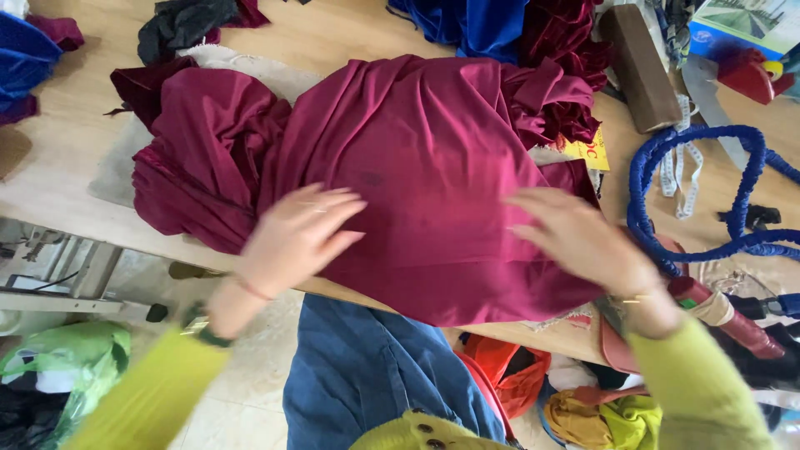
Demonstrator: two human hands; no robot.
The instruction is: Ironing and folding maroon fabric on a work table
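Both hands flat on the maroon cloth (433,158) spread over the wooden table (67,150), left hand (296,237) near the front edge, right hand (579,237) closer to the blue cord (708,196). Grip is wide on both, fingers splayed, not holding anything, just pressing down

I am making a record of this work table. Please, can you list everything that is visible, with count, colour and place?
maroon fabric: one large piece, dark red, table centre
blue fabric: one heap, blue, top edge
blue cord: one, blue, coiled at right
measuring tape: one, white, right
wooden block: one, brown, upper right
table: one, light wood
green bag: one, green, floor at left
left hand: flat on the maroon fabric
right hand: open, fingers spread over the maroon fabric
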